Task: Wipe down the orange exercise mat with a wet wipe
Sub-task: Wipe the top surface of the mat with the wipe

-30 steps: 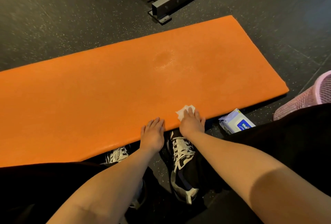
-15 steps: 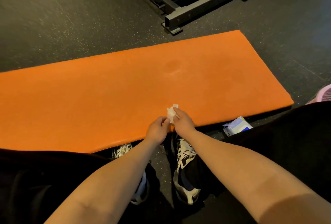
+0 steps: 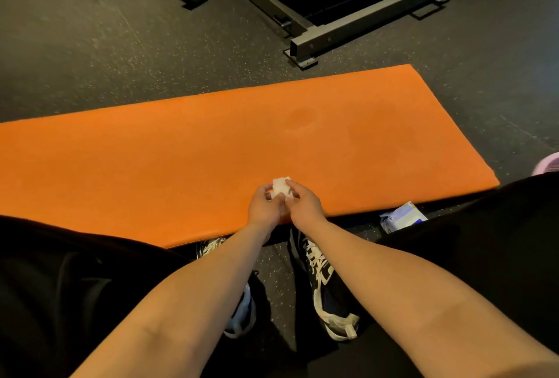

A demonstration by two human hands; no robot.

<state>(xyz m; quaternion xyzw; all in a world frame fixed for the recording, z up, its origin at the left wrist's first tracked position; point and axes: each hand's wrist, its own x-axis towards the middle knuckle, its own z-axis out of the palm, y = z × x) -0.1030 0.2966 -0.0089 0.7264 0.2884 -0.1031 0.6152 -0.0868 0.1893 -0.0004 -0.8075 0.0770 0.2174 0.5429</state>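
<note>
Orange mat (image 3: 151, 165) on speckled black floor (image 3: 90, 60), fingers (image 3: 266, 192) of left hand (image 3: 263, 207) and right hand (image 3: 305, 205) around a wipe (image 3: 279, 188)

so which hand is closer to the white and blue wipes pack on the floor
Right. The right hand is left of the white and blue wipes pack; the left hand is farther left, beyond the right one.

Left hand (image 3: 263, 207), right hand (image 3: 304, 205), fingers curled, touching
</note>
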